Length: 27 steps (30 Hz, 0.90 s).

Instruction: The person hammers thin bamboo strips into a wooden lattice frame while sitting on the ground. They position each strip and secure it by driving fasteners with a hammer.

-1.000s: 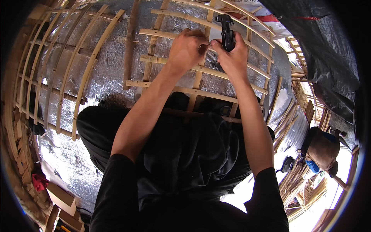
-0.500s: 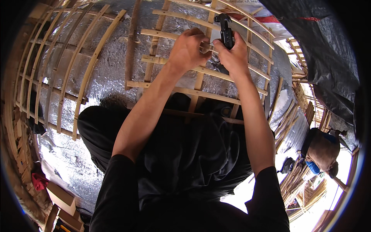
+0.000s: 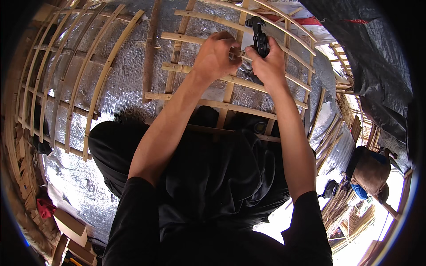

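My right hand [image 3: 269,64] is closed round a black hammer-headed multi-tool [image 3: 260,39], its head pointing away from me. Close beside it, my left hand [image 3: 218,55] has its fingers curled in a pinch. Something small and pale shows between the two hands, too small to name. Both hands are over a lattice of bamboo strips [image 3: 253,83], with long slats crossing several upright ones. My fingers hide part of the slats beneath them.
A second slatted bamboo frame [image 3: 100,82] lies on the left on silvery foil sheeting [image 3: 128,57]. Bundled sticks [image 3: 339,208] and a brown bag [image 3: 370,173] are at the right. Dark plastic sheeting [image 3: 368,57] hangs at the far right; a cardboard box [image 3: 71,227] is at lower left.
Both hands stay in nearly the same place. My left fingers have shifted slightly, and less of the small pale thing between the hands shows now.
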Motion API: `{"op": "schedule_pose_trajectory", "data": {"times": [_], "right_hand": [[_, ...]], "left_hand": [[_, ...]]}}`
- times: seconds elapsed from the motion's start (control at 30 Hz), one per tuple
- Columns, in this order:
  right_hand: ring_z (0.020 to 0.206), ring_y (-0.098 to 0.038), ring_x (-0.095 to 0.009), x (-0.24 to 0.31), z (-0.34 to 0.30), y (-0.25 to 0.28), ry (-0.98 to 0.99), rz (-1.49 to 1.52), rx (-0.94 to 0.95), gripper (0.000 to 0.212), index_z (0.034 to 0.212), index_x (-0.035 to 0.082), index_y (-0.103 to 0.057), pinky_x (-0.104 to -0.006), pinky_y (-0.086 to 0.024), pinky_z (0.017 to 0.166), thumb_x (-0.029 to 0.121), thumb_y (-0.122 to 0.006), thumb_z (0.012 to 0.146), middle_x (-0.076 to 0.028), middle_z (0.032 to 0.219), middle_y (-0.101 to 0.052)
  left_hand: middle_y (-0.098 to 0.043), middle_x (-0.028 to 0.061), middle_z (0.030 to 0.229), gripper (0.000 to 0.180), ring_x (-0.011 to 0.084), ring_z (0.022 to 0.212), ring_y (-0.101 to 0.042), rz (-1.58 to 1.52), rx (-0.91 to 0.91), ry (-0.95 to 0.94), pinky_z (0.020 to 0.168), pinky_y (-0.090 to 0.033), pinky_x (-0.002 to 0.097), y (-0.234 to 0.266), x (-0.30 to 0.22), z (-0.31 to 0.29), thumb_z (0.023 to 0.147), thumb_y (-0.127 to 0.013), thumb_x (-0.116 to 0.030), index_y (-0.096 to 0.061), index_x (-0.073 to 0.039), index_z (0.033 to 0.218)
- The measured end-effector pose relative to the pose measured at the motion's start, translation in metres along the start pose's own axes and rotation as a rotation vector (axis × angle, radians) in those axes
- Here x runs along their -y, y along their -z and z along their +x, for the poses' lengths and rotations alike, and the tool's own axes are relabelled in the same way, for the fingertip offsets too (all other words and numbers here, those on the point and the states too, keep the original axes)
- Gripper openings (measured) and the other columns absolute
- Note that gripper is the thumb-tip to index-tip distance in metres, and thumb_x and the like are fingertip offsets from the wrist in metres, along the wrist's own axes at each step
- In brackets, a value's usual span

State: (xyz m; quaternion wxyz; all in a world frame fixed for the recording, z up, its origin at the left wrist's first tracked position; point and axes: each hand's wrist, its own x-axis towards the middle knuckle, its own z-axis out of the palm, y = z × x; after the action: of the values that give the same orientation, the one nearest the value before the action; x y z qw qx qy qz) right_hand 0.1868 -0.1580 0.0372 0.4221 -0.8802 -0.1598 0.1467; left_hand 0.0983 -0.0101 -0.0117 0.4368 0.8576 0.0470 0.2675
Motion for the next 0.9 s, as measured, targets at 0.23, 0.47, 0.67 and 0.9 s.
{"op": "schedule_pose_trajectory", "data": {"times": [0.23,0.47,0.67,0.9], "right_hand": [[0.09,-0.076,-0.027,0.0028,-0.0001,0.0007,-0.007,0.012,-0.004,0.039,0.118,0.0,-0.063,-0.0399,-0.057,0.083,0.021,-0.079,0.089,-0.015,0.099,-0.077],[0.09,-0.076,-0.026,0.0014,-0.0005,-0.0002,-0.005,0.014,-0.001,0.038,0.118,0.001,-0.063,-0.0397,-0.057,0.084,0.02,-0.078,0.089,-0.015,0.099,-0.077],[0.091,-0.076,-0.026,0.0048,-0.0024,0.0008,-0.017,0.032,0.008,0.037,0.118,0.001,-0.063,-0.0394,-0.057,0.084,0.02,-0.078,0.09,-0.015,0.099,-0.077],[0.093,-0.076,-0.028,0.0031,-0.002,0.001,0.007,0.011,-0.009,0.037,0.118,0.001,-0.063,-0.0404,-0.057,0.085,0.02,-0.077,0.09,-0.016,0.099,-0.077]], "left_hand": [[-0.074,0.0153,0.101,0.028,0.0325,0.089,-0.074,0.056,-0.036,-0.067,0.083,-0.061,0.0409,0.001,-0.0008,0.0006,0.068,-0.084,-0.007,-0.078,0.001,0.095],[-0.074,0.0153,0.101,0.027,0.033,0.091,-0.074,0.041,-0.018,-0.05,0.085,-0.06,0.0423,0.0016,-0.0019,0.0003,0.068,-0.084,-0.007,-0.078,0.0,0.094],[-0.075,0.0144,0.1,0.027,0.0319,0.088,-0.074,0.057,-0.016,-0.07,0.085,-0.06,0.0416,0.0004,-0.0001,0.0006,0.069,-0.084,-0.007,-0.078,0.0,0.094],[-0.075,0.0139,0.099,0.027,0.0325,0.087,-0.074,0.055,-0.024,-0.089,0.086,-0.059,0.0425,0.0007,-0.0012,0.0012,0.069,-0.084,-0.008,-0.078,-0.001,0.094]]}}
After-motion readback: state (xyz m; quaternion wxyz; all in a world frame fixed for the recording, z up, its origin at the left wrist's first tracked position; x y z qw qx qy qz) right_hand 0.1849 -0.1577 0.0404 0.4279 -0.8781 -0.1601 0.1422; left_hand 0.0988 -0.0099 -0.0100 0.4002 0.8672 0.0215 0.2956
